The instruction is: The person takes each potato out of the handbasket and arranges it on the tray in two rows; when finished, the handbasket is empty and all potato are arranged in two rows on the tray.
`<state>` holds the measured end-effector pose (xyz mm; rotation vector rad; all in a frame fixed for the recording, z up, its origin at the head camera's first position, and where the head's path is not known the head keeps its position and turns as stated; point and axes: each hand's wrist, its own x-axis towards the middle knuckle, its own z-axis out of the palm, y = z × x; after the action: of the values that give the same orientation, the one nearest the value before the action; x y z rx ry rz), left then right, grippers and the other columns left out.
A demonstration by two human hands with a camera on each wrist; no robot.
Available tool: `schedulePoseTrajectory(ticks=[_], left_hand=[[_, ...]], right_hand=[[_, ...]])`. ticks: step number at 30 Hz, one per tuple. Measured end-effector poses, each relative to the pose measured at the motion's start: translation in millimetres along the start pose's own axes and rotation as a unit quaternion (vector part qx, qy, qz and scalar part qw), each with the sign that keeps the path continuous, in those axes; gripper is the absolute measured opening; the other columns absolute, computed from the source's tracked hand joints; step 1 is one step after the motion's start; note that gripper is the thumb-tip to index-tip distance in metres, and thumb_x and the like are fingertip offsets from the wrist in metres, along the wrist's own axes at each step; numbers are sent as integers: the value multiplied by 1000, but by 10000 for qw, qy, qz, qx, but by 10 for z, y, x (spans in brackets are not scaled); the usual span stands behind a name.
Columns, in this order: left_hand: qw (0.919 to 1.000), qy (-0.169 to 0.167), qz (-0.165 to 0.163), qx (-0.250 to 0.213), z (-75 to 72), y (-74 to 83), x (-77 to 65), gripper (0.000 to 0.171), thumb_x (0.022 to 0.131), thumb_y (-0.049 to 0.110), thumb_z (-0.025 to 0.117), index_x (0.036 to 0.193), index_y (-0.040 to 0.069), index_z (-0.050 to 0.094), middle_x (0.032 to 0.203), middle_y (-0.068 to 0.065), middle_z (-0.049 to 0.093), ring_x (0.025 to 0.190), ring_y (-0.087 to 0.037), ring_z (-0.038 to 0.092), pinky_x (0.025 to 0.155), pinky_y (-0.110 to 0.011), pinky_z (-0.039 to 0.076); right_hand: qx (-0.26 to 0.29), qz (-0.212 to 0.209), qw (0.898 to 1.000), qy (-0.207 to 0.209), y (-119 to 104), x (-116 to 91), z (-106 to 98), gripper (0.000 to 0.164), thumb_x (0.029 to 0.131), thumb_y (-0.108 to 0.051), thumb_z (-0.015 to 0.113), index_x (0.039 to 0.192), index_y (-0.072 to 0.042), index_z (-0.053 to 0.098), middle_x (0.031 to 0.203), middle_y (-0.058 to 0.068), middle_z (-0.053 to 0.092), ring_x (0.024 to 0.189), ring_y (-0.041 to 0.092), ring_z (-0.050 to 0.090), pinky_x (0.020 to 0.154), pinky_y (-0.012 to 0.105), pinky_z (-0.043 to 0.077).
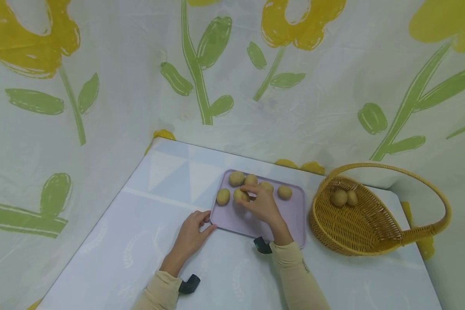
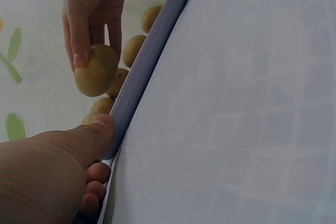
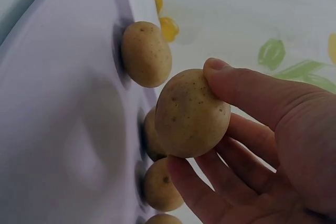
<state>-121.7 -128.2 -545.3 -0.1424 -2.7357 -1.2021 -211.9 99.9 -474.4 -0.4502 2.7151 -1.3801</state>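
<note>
My right hand [image 1: 261,206] pinches a round, tan potato [image 3: 191,114] between thumb and fingertips. In the right wrist view the potato is held up off the lilac tray [image 1: 252,224], whose surface shows beside it. On the tray, several other potatoes sit along its far and left sides, one potato [image 1: 223,196] near the left rim and another potato [image 1: 284,192] toward the right. At the tray's near left corner, my left hand [image 1: 191,234] grips the rim, its thumb [image 2: 100,129] on the edge and the other fingers curled beside it.
To the right of the tray stands a wicker basket [image 1: 352,232] with a tall arched handle; two potatoes [image 1: 339,198] lie inside. The pale patterned table [image 1: 139,241] reaches back to a flower-printed cloth wall [image 1: 314,112].
</note>
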Motion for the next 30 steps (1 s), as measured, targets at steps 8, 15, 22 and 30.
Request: schedulePoseTrajectory(ticks=[8, 15, 22, 30], left_hand=[[10000, 7, -17, 19, 2, 6, -6, 40, 86, 20, 83, 120, 4, 71, 93, 3, 62, 83, -9, 52, 76, -28, 49], [10000, 3, -8, -9, -4, 29, -10, 40, 86, 19, 83, 120, 3, 71, 93, 2, 63, 83, -10, 53, 76, -29, 50], [10000, 20, -7, 12, -17, 46, -9, 40, 86, 19, 83, 121, 4, 71, 93, 3, 62, 84, -10, 54, 77, -29, 50], [10000, 39, -32, 35, -25, 45, -9, 40, 86, 20, 83, 121, 4, 71, 93, 3, 62, 83, -10, 53, 77, -29, 50]], right_hand=[[-192, -40, 9998, -12, 34, 12, 56, 43, 81, -11, 87, 121, -1, 73, 128, 15, 70, 122, 30, 65, 95, 37, 58], [-446, -100, 9989, 28, 32, 3, 101, 43, 81, -11, 86, 121, -2, 73, 129, 14, 69, 120, 29, 66, 96, 37, 58], [-991, -139, 9950, 71, 2, 12, 128, 44, 81, -13, 87, 122, -4, 73, 129, 13, 69, 119, 29, 66, 99, 41, 56], [-1196, -206, 9926, 61, 28, 39, 190, 44, 79, -9, 87, 120, -4, 73, 128, 13, 70, 120, 30, 65, 104, 43, 52]])
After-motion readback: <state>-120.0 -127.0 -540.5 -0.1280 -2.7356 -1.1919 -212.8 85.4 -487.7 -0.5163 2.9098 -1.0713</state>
